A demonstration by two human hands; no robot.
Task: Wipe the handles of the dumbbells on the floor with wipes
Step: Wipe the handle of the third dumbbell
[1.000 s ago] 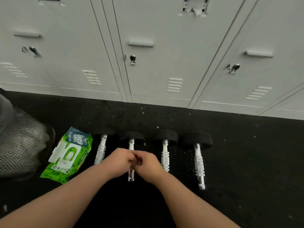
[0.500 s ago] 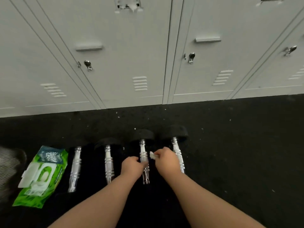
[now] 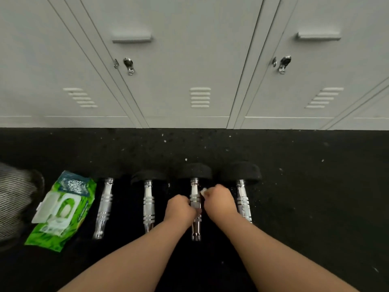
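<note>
I see four dumbbells side by side on the black floor (image 3: 294, 186) before grey lockers (image 3: 189, 60). My left hand (image 3: 180, 209) curls around the third dumbbell's handle (image 3: 195, 207); my right hand (image 3: 220, 202) pinches a white wipe (image 3: 203, 191) against it. The green wipes pack (image 3: 63, 209) lies at the far left.

Dim, flat light. The pale lockers (image 3: 189, 60) read clearly, but the black floor (image 3: 315, 186) swallows detail, perhaps underexposed. Straight lines bow outward toward the edges.

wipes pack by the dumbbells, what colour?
Bright green wipes pack, dark teal top panel and white flip lid; head view, its only view.
</note>
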